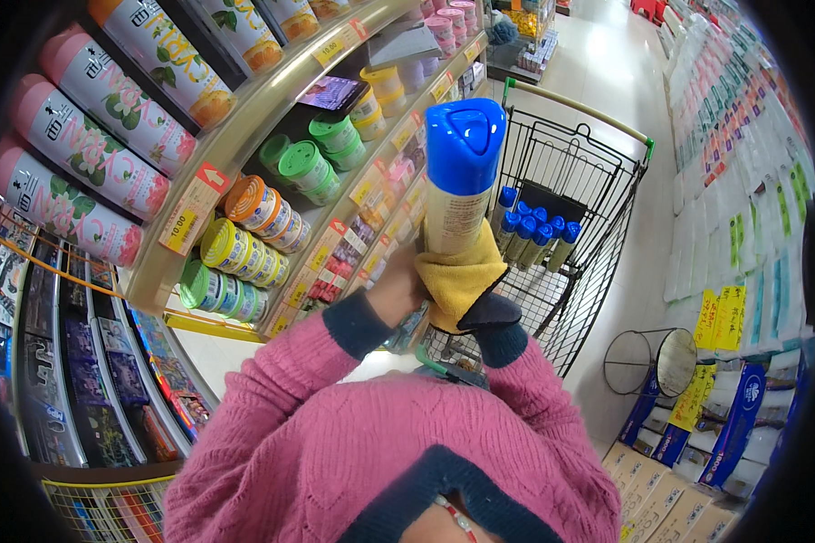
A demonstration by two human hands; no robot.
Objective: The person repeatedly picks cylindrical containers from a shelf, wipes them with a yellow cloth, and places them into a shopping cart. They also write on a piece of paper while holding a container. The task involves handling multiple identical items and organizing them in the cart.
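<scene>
An aerosol spray can (pixel 453 213) with a big blue cap stands upright in front of my chest. My left hand (pixel 397 288) grips it low on its left side, the fingers mostly hidden behind the can and cloth. A yellow cloth (pixel 462 282) wraps around the can's lower part. My right hand (pixel 491 312), in a dark glove, presses the cloth against the can from the right. Beyond my hands, a wire shopping cart (pixel 598 181) carries several similar blue-capped cans (pixel 539 233).
On the left, a shelf (pixel 183 195) bears pink and orange spray cans (pixel 100 149) and stacked round tubs (pixel 303 167). A phone (pixel 335 93) lies on it. Packaged goods (pixel 743 181) line the right side. A round wire stand (pixel 652 362) is near cartons (pixel 661 498).
</scene>
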